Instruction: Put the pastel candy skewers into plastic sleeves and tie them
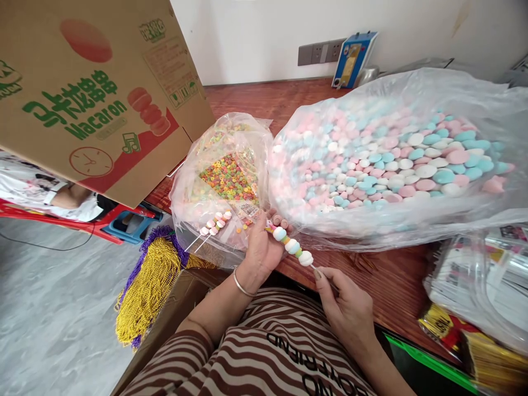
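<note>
A candy skewer (292, 246) of pale white and blue sweets, with small coloured rings between them, slants between my two hands. My left hand (264, 242) closes its fingers round the upper end, partly hiding the pieces there. Lower down, my right hand (346, 302) pinches the bare white stick below the last sweet. Beside my left hand, two finished-looking skewers (215, 223) lie on a clear plastic bag (185, 187) of small coloured rings (231, 176). A large clear bag (330, 225) of pink, white and blue sweets (412, 165) lies to the right.
A tall cardboard box (136, 60) stands at the left. Bead strands (150, 286) hang below the wooden table (264, 99). Packs of white sticks (462, 275) lie at the right, and a blue box (353, 59) stands by the wall. Another person's arm (72, 195) shows at far left.
</note>
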`<act>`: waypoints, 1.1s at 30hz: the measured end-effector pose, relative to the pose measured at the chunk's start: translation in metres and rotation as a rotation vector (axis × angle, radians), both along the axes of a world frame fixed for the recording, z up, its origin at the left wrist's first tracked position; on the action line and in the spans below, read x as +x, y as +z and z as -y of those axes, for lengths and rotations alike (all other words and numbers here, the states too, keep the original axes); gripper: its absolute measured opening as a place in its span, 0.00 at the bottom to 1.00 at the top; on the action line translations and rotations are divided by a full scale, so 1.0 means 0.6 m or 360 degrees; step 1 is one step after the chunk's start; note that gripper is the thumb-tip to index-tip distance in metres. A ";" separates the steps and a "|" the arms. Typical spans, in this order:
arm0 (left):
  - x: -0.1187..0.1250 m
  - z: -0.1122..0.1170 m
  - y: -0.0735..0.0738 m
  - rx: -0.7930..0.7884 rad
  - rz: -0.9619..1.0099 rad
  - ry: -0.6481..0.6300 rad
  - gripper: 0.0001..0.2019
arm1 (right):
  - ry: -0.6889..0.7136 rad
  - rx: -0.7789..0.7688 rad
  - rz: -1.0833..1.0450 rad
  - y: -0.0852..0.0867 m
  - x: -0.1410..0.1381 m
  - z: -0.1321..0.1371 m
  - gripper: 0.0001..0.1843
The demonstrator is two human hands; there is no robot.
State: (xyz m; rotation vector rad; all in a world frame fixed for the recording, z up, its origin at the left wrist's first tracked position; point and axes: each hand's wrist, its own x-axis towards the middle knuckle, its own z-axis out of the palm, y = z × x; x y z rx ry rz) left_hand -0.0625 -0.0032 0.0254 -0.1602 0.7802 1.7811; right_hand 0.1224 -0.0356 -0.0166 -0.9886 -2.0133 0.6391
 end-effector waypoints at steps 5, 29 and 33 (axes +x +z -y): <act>0.007 0.003 0.000 -0.0040 0.0008 0.0021 0.15 | -0.0016 0.0062 -0.0031 -0.002 -0.005 0.001 0.07; 0.053 0.032 -0.026 0.0160 -0.0516 -0.0213 0.18 | 0.0116 -0.1280 -0.0920 0.000 -0.098 -0.045 0.20; 0.030 0.039 -0.031 0.0050 -0.0747 -0.0378 0.17 | 0.0116 -0.1123 -0.0756 0.012 -0.076 -0.058 0.16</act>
